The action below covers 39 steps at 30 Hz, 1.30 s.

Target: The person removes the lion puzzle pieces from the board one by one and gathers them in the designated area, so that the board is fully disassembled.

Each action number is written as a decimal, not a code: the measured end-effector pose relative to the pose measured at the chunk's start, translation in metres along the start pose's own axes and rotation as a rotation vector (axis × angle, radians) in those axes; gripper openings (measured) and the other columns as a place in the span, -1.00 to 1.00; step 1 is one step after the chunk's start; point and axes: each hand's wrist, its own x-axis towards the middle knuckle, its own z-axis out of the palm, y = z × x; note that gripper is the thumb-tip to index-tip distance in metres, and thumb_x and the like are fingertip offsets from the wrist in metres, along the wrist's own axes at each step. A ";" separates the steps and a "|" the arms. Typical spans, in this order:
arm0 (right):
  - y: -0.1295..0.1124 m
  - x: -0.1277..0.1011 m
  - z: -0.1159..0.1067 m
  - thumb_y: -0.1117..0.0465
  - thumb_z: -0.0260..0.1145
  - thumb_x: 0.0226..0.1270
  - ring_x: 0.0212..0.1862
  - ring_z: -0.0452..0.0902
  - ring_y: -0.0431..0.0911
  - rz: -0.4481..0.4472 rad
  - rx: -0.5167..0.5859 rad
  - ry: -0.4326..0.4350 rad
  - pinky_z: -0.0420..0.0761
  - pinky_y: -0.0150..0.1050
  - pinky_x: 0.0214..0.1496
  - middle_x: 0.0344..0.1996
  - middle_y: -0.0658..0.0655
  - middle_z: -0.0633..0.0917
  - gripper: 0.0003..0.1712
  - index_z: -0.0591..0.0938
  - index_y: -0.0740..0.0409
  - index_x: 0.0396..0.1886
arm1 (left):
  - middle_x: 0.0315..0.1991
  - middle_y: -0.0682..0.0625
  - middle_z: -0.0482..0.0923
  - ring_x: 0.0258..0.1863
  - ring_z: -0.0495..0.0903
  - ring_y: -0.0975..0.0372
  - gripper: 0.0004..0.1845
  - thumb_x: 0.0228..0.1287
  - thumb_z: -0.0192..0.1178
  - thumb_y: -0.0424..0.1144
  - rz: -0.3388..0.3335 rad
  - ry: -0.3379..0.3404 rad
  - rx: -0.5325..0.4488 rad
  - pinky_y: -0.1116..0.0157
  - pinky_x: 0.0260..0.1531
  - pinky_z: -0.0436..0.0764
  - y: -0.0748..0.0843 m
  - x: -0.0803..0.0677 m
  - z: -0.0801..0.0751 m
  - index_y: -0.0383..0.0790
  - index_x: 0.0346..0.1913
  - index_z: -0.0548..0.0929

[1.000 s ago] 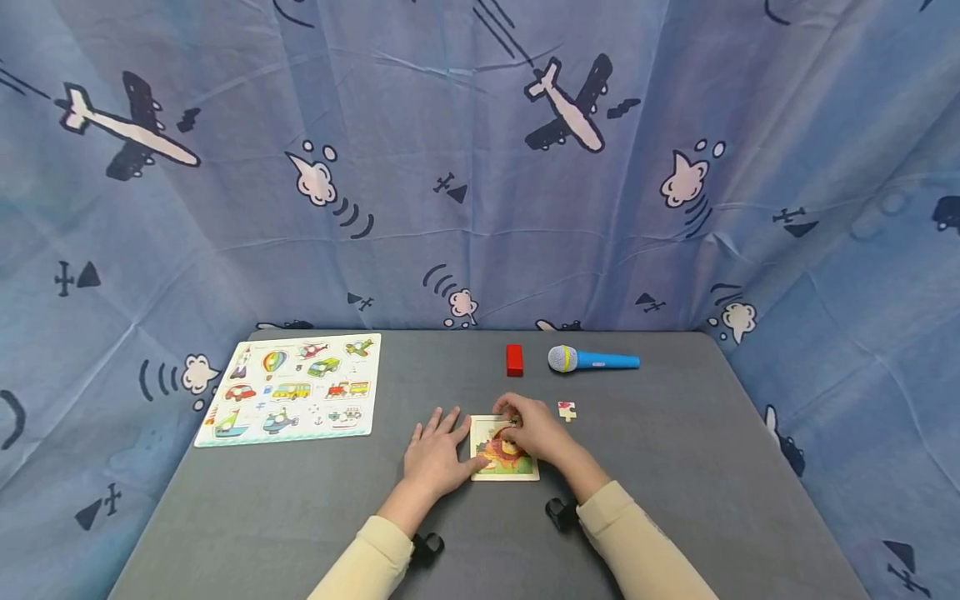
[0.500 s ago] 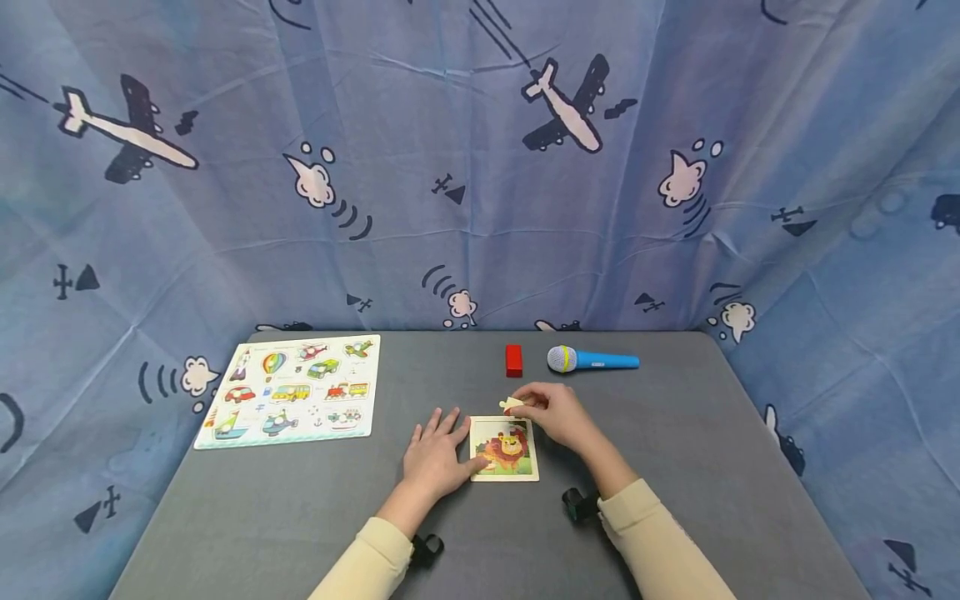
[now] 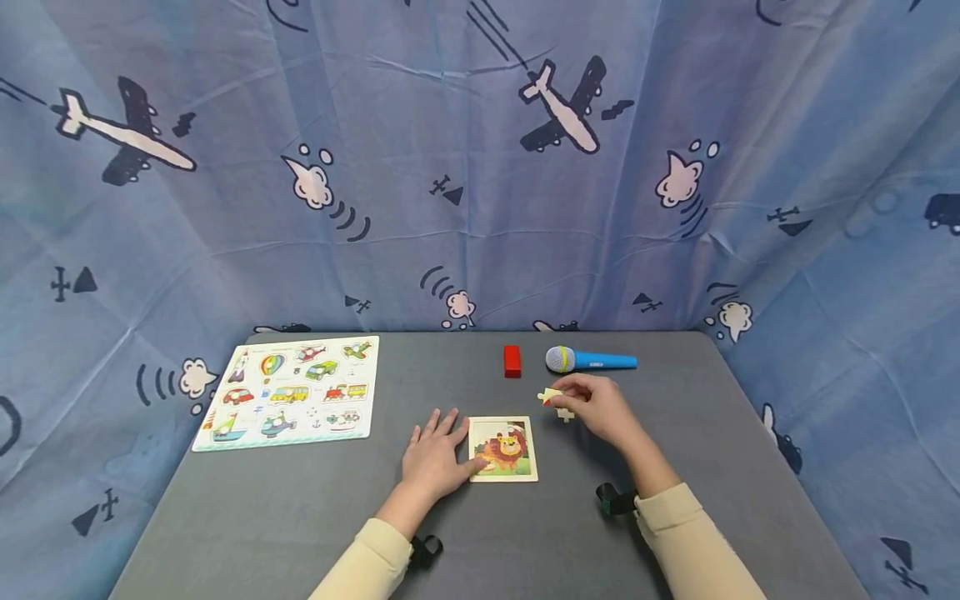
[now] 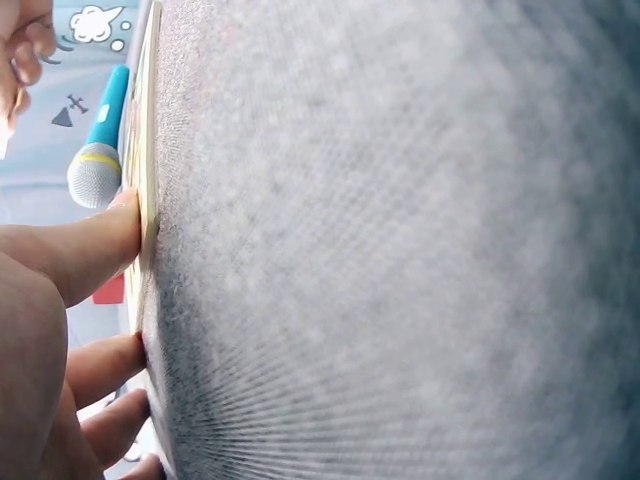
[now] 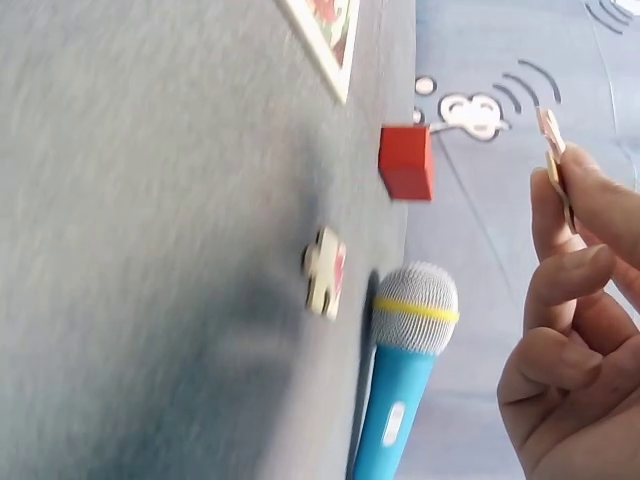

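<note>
1. Here right hand (image 3: 600, 408) pinches a pale jigsaw piece (image 3: 551, 395) in its fingertips, held above the table (image 3: 300, 517); left hand (image 3: 433, 457) lies flat, fingers straight, touching the lion puzzle (image 3: 504, 448) edge.
2. Piece's picture side can't be made out; a second piece (image 5: 325, 270) sits half hidden under the right hand.
3. Beyond right hand: red block (image 3: 512, 361), mic (image 3: 591, 360). Far left of left hand: vehicle board (image 3: 288, 392).

txt: none legible | mic (image 3: 591, 361) label: too small to read
</note>
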 end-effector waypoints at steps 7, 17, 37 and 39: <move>0.028 -0.001 -0.013 0.05 0.41 0.15 -0.47 0.51 -0.10 -0.021 -0.049 0.052 0.50 -0.33 -0.47 -0.45 -0.01 0.70 -0.81 0.72 -0.05 -0.24 | 0.46 0.04 0.16 0.49 0.01 0.01 -0.15 0.03 0.19 0.37 -0.005 -0.006 -0.001 -0.12 0.39 0.07 -0.001 0.000 0.000 0.07 0.38 0.35; 0.059 -0.001 -0.030 0.01 0.39 0.18 -0.40 0.53 -0.08 0.060 -0.066 0.039 0.49 -0.31 -0.43 -0.43 0.06 0.70 -0.68 0.68 0.11 -0.17 | 0.45 0.02 0.18 0.49 0.03 0.01 -0.14 0.03 0.21 0.35 0.005 -0.003 0.002 -0.12 0.39 0.08 0.000 -0.001 0.001 0.05 0.38 0.35; 0.091 0.011 -0.024 0.03 0.37 0.21 -0.37 0.48 -0.15 0.168 -0.251 -0.024 0.44 -0.27 -0.29 -0.42 0.02 0.67 -0.79 0.70 0.05 -0.28 | 0.46 0.02 0.17 0.49 0.02 0.00 -0.15 0.04 0.21 0.34 0.002 -0.005 -0.009 -0.12 0.39 0.07 0.000 0.000 -0.001 0.04 0.38 0.36; 0.092 0.012 -0.023 0.03 0.37 0.21 -0.38 0.47 -0.14 0.172 -0.254 -0.030 0.43 -0.27 -0.29 -0.43 0.01 0.66 -0.80 0.71 0.03 -0.29 | 0.46 0.03 0.16 0.49 0.01 0.01 -0.15 0.04 0.21 0.34 0.001 -0.007 -0.010 -0.12 0.40 0.07 0.000 0.000 -0.001 0.04 0.39 0.35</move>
